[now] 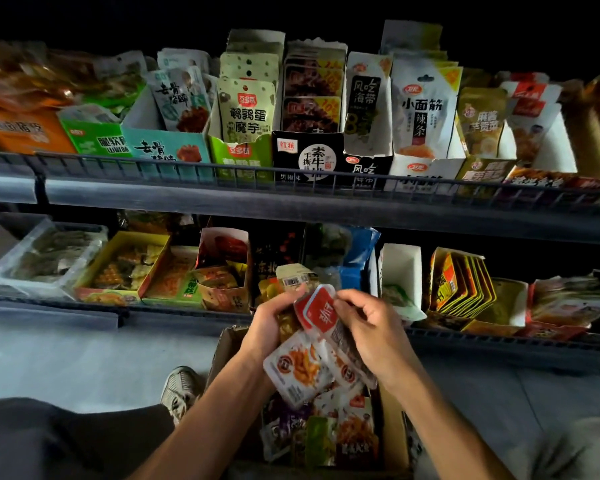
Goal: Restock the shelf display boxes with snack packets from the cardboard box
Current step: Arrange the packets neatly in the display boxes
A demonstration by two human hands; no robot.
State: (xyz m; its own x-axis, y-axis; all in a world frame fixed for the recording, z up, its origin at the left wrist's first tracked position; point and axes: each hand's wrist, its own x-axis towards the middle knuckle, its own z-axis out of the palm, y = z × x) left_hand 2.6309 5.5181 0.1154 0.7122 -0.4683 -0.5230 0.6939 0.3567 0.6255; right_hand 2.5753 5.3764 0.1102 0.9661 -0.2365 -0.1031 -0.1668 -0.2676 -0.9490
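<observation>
- Holding a bunch of snack packets [300, 362] over the cardboard box [394, 434]: left hand [269, 322] grips the bunch, right hand [369, 329] pinches the red-topped packet [317, 311] at its top.
- Red-topped packet's long axis runs up-left to down-right; right hand is nearer; likely match, the black display box [307, 157], lies up on the upper shelf [291, 199].
- Count: two hands, one cardboard box, two shelf tiers; packets in the bunch are overlapped, number unclear.

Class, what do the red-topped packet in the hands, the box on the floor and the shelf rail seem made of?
Red-topped packet: probably glossy plastic film; it shines and creases. Box on the floor: brown matte cardboard, folded flaps. Shelf rail: likely dark painted metal wire; thin straight bars.
</observation>
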